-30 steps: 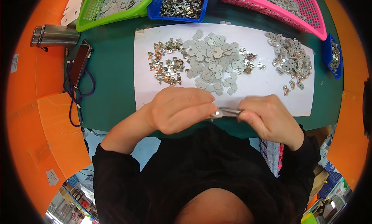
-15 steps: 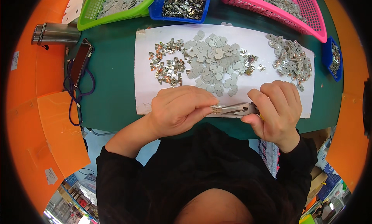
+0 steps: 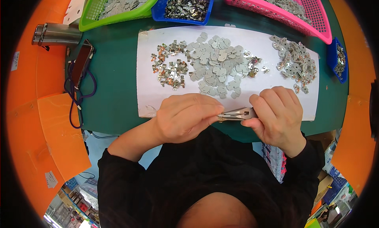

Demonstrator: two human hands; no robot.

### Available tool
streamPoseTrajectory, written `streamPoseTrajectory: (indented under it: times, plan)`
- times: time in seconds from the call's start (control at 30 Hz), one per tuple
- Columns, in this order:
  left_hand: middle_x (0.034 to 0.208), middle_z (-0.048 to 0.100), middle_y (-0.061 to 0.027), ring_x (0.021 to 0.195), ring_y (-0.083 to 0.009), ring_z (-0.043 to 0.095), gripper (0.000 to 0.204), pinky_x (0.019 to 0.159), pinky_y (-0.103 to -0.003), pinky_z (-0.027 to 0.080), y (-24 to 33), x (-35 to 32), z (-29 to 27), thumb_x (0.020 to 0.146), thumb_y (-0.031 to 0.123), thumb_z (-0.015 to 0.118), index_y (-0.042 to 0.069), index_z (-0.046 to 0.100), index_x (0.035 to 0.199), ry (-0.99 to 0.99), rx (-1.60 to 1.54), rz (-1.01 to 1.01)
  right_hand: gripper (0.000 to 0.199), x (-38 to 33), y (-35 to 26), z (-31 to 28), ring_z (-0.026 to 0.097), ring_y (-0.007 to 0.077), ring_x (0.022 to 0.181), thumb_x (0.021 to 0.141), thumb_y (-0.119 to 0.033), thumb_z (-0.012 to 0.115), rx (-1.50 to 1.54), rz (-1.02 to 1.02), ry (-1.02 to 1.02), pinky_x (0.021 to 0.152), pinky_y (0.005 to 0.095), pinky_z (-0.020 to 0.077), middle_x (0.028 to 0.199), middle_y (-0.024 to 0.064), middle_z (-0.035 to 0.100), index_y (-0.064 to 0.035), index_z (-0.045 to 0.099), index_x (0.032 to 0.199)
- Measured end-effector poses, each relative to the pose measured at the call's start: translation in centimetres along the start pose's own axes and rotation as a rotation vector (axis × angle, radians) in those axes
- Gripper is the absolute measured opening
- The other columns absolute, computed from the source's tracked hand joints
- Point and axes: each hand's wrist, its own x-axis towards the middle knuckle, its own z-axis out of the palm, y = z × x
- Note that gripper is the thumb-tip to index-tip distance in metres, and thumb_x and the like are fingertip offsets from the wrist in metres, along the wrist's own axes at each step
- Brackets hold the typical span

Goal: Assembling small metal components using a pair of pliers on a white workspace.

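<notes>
The left hand (image 3: pixel 185 117) is lying curled, knuckles up, over the near edge of the white sheet (image 3: pixel 150 90), its fingertips pinching together on the tip of a slim metal clip (image 3: pixel 235 114). The right hand (image 3: pixel 278 115) is gripping the other end of the clip, fingers folded down over it and thumb pressing from below, so the clip is spanning the small gap between the two hands, lying roughly level just above the sheet's front edge. Both hands are closed on the clip; whether anything smaller is being held at its tip cannot be told. Beyond the hands, on the sheet, a heap of flat grey plates (image 3: pixel 215 64) is sitting in the middle, with a pile of small shiny parts (image 3: pixel 169 66) just to its left, a smaller cluster (image 3: pixel 252 66) touching its right side, and another heap (image 3: pixel 295 62) lying well apart toward the sheet's right end. The sheet is resting on a green table (image 3: pixel 114 98). Along the far edge, a green basket (image 3: pixel 118 7), a blue tray (image 3: pixel 185 5) and a pink basket (image 3: pixel 292 9) are standing side by side, all holding metal pieces. A phone (image 3: pixel 82 62) with a purple cord (image 3: pixel 77 99) is lying left of the sheet, near a metal cylinder (image 3: pixel 55 34).
</notes>
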Motion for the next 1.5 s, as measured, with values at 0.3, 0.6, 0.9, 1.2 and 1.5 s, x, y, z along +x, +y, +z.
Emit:
streamPoseTrajectory:
  times: [0.3,0.6,0.9,1.2,1.5]
  plan:
    - [0.086,0.070,-0.0169,0.074,-0.0278,0.071,0.028,0.063,-0.031,0.058,0.2,0.8,-0.6,0.071,-0.008,0.073,-0.005,0.065,0.097,-0.026,0.156,0.092,0.047,0.3,-0.4,-1.5,0.054,0.0269,0.076,0.090,-0.050,0.054,-0.085,0.026,-0.129,0.066,0.0382,0.0404,0.085,0.0084,0.053,-0.0039,0.061,0.090]
    - [0.082,0.067,-0.0143,0.070,-0.0265,0.068,0.030,0.061,-0.031,0.056,0.4,0.8,-0.7,0.069,-0.007,0.074,-0.006,0.065,0.097,-0.109,0.312,0.113,0.042,0.9,-1.0,-3.0,0.055,0.0266,0.081,0.088,-0.045,0.059,-0.312,0.011,-0.145,0.073,0.0407,0.0427,0.090,0.0074,0.055,-0.0047,0.064,0.097]
    - [0.080,0.067,-0.0143,0.069,-0.0252,0.068,0.031,0.059,-0.029,0.054,0.8,0.7,-0.2,0.067,-0.006,0.074,-0.007,0.066,0.097,-0.103,0.368,0.107,0.040,0.9,-1.5,-3.6,0.054,0.0265,0.080,0.089,-0.043,0.059,-0.379,-0.018,-0.192,0.074,0.0395,0.0439,0.087,0.0075,0.054,-0.0039,0.063,0.097]
    - [0.080,0.067,-0.0155,0.069,-0.0253,0.068,0.031,0.056,-0.030,0.055,0.5,0.6,0.0,0.067,-0.006,0.074,-0.009,0.065,0.096,-0.071,0.423,0.198,0.039,0.8,-1.5,-3.7,0.055,0.0260,0.080,0.086,-0.040,0.062,-0.430,-0.053,-0.237,0.072,0.0374,0.0453,0.087,0.0077,0.055,-0.0027,0.063,0.096]
    - [0.079,0.067,-0.0123,0.069,-0.0246,0.068,0.023,0.059,-0.030,0.054,0.6,0.9,0.2,0.073,-0.004,0.075,-0.004,0.067,0.094,-0.065,0.289,0.037,0.035,0.5,-0.5,-2.5,0.047,0.0222,0.068,0.084,-0.040,0.064,-0.322,-0.060,-0.282,0.062,0.0346,0.0399,0.076,0.0055,0.045,-0.0056,0.057,0.085]
